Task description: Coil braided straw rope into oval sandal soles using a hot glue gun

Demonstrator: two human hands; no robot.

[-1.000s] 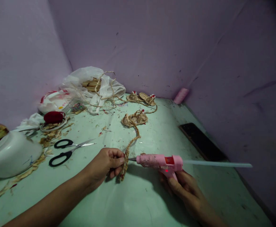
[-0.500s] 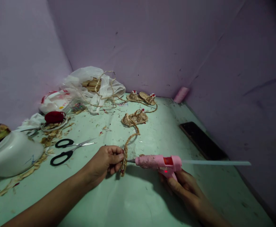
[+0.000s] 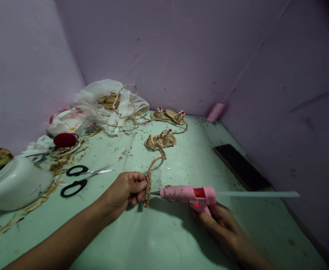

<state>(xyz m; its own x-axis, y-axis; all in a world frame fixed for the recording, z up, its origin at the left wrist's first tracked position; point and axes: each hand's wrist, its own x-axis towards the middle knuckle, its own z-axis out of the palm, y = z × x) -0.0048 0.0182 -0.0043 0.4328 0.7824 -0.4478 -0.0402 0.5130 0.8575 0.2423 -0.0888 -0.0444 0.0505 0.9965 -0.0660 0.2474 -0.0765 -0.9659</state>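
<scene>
My left hand (image 3: 125, 191) pinches the near end of a braided straw cord (image 3: 148, 180) that runs back over the green table to a small woven piece (image 3: 161, 141). My right hand (image 3: 215, 221) grips the handle of a pink glue gun (image 3: 188, 194), which lies level with its nozzle pointing left, the tip almost touching the cord just below my left fingers. A clear glue stick (image 3: 257, 194) sticks out of the gun's back to the right. A red light glows on the gun's body.
Black-handled scissors (image 3: 81, 177) lie left of my left hand. A white rounded container (image 3: 12, 183) sits at far left, a red spool (image 3: 64, 139) and plastic bags (image 3: 108, 101) behind. More woven pieces (image 3: 170, 115) lie at the back, a dark flat slab (image 3: 239, 167) at right. Purple walls enclose the table.
The glue gun has slid a little to the left, bringing its nozzle closer to the cord. My left hand has shifted slightly with the cord's end.
</scene>
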